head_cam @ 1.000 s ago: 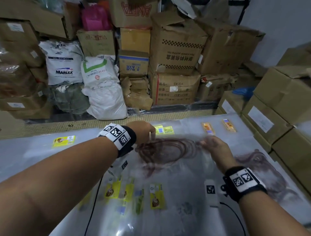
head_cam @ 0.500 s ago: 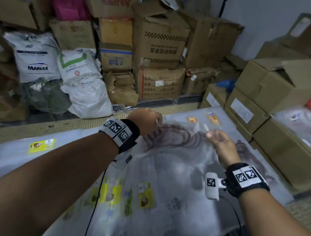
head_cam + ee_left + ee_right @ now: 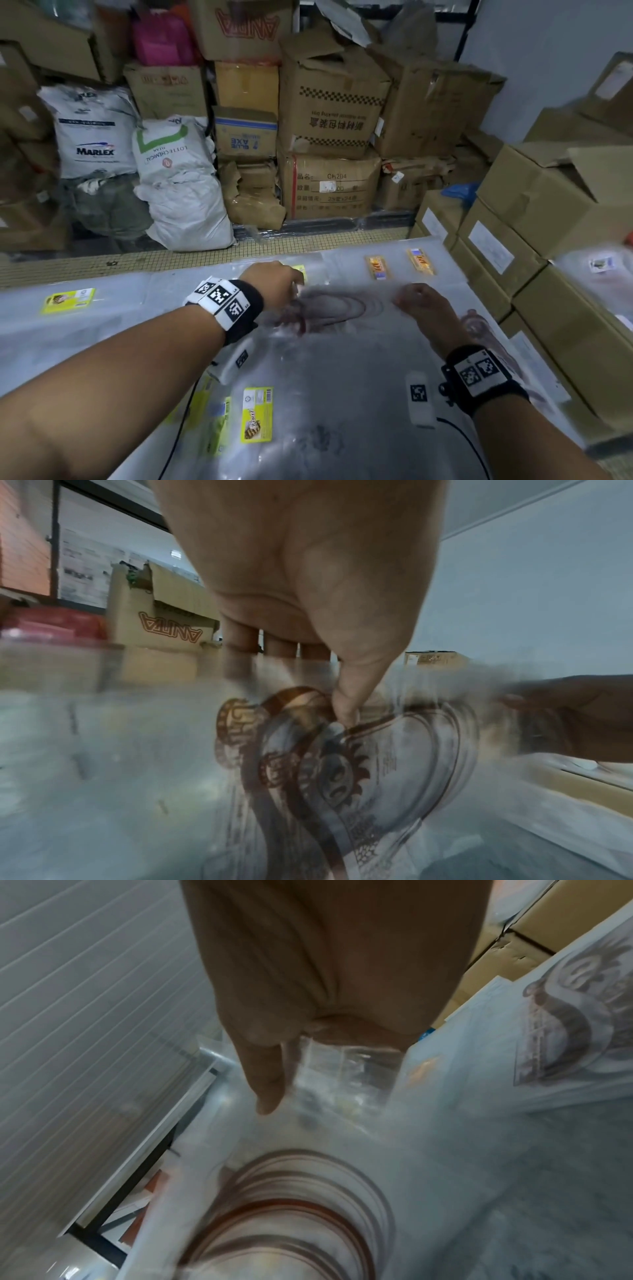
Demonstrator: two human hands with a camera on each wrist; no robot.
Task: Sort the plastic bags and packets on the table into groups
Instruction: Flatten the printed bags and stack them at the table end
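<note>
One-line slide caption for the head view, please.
Both hands, left hand and right hand, pinch the far edge of a clear brown-printed plastic bag over label-strewn bags.

My left hand (image 3: 274, 284) and right hand (image 3: 423, 303) grip a clear brown-printed bag (image 3: 329, 308). Yellow-labelled packets (image 3: 257, 414) lie nearer me.

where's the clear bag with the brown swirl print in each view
Head: the clear bag with the brown swirl print lies mid-table, between the left hand and the right hand.
Left wrist: lower centre, print large, the thumb on it.
Right wrist: bottom centre, blurred rings below the thumb.
Shared landmark: the brown print itself; the upside-down ANITA box also shows in the left wrist view.
</note>
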